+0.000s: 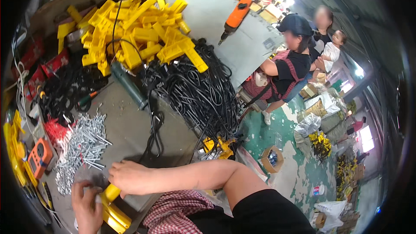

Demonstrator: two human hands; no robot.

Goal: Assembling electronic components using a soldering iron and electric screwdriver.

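Note:
At the near edge of the bench, a yellow plastic housing point(117, 221) lies between my two hands. My right hand point(130, 177) reaches in from the right with its fingers closed round the upper end of the housing. My left hand point(89, 210) holds its left side, fingers curled, slightly smeared. Just beyond my hands spreads a pile of silver screws point(84, 143), beside small red pieces point(55, 130). Farther off lie a dark green electric screwdriver point(129, 86) with a cord and a green-handled screwdriver point(89, 98).
Yellow housings point(134, 30) are heaped at the back, next to bundled black cables point(195, 91). An orange power tool point(237, 14) lies on a grey panel point(195, 0). An orange meter point(40, 158) stands at the left. People point(294, 56) are beyond the panel; a carton point(272, 159) sits on the floor.

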